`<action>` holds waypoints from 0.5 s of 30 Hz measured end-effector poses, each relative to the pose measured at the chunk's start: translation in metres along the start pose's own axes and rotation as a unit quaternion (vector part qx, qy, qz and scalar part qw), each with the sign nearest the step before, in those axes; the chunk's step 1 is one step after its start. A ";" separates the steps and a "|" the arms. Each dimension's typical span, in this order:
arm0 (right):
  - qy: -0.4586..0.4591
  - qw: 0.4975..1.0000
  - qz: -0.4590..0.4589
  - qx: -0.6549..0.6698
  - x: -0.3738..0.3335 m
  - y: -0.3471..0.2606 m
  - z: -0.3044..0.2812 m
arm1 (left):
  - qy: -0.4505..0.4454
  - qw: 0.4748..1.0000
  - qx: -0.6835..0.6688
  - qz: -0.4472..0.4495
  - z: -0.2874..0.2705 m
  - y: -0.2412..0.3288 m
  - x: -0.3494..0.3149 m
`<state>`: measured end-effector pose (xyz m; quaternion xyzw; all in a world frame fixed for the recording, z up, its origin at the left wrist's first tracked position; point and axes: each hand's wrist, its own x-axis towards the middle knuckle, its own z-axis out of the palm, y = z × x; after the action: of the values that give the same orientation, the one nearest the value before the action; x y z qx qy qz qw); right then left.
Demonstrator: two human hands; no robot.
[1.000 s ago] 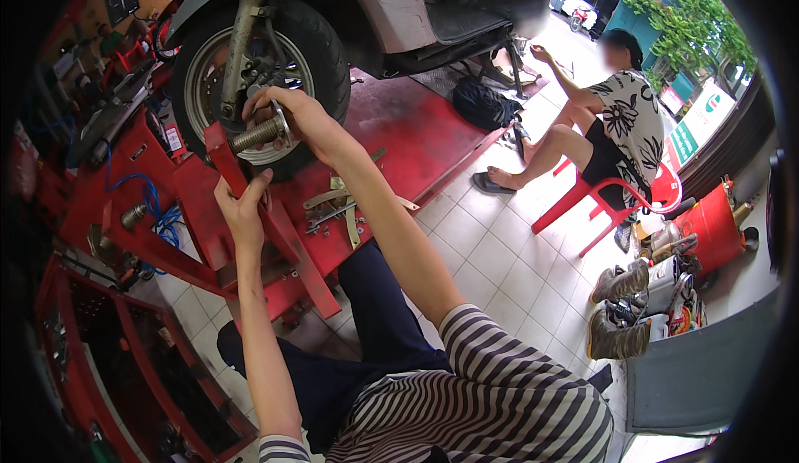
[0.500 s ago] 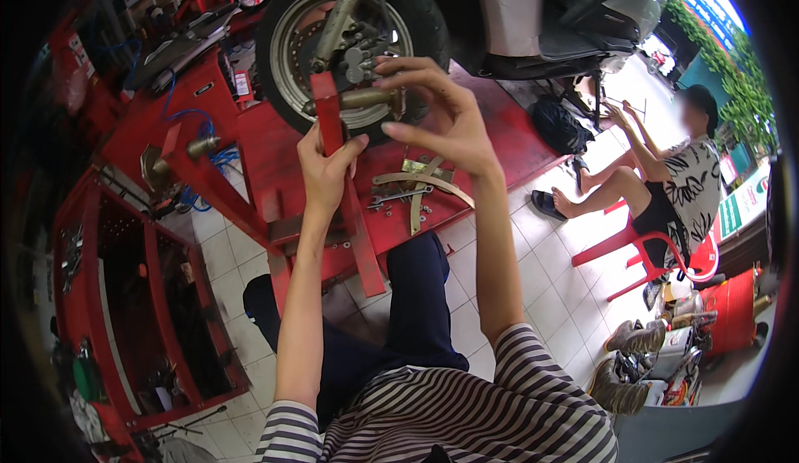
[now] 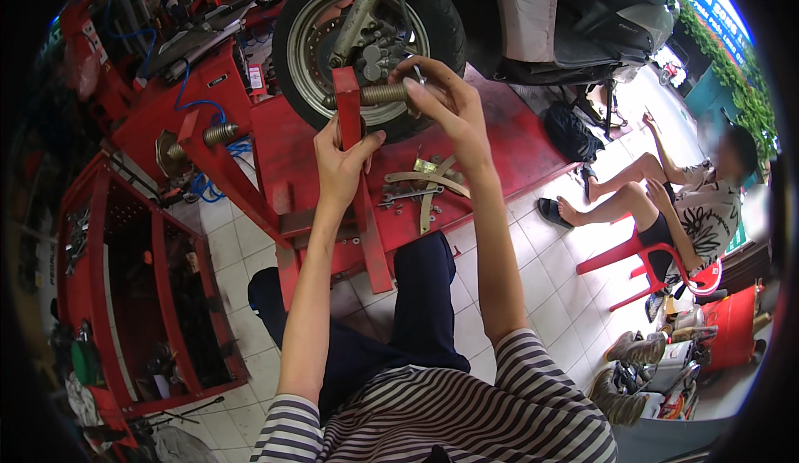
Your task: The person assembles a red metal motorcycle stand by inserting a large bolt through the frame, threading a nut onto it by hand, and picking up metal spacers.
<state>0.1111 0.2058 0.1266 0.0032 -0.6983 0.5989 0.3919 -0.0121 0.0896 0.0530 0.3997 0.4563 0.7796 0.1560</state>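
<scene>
My left hand [image 3: 339, 163] is closed round a red steel upright [image 3: 348, 105], one of two on a wheel clamp, with the thumb across its near side. Through the upright's top runs a thick threaded screw [image 3: 383, 95]. At that screw's right end my right hand [image 3: 456, 118] is closed, thumb and curled fingers on it, partly hiding the end. To the left, the other upright [image 3: 237, 184] carries a second threaded screw [image 3: 219, 134] with a round plate [image 3: 172, 155]. A scooter's front wheel [image 3: 290, 68] stands just beyond my hands.
Curved metal strips [image 3: 426, 209], a wrench [image 3: 412, 194] and several nuts lie on the red platform [image 3: 508, 143]. A red tool cabinet [image 3: 112, 297] stands left. On the right a person [image 3: 707, 205] sits on a red chair [image 3: 612, 255], near shoes [image 3: 637, 346] and a red drum [image 3: 728, 321].
My right hand's spread thumb and fingers have closed in on the screw's end. My left hand keeps its hold on the upright. The seated person's arms have moved, and the view has shifted slightly.
</scene>
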 end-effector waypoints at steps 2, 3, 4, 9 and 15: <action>0.030 0.995 0.012 0.095 -0.002 0.001 0.015 | -0.001 1.000 0.004 0.000 -0.001 0.000 -0.001; 0.037 0.997 0.006 0.065 -0.002 0.002 0.015 | -0.002 1.000 0.007 0.000 -0.001 -0.001 -0.001; 0.044 0.998 0.000 0.034 -0.001 0.003 0.014 | -0.003 1.000 0.009 0.001 -0.002 -0.001 0.000; 0.090 0.996 -0.015 -0.013 0.002 0.005 0.020 | -0.002 1.000 0.011 -0.006 0.000 0.001 -0.001; 0.032 0.996 0.075 -0.021 0.016 0.011 0.006 | 0.003 1.000 0.010 -0.004 0.000 0.000 -0.001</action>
<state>0.0919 0.2115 0.1261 -0.0760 -0.6960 0.6119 0.3681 -0.0118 0.0889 0.0522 0.3972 0.4663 0.7753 0.1543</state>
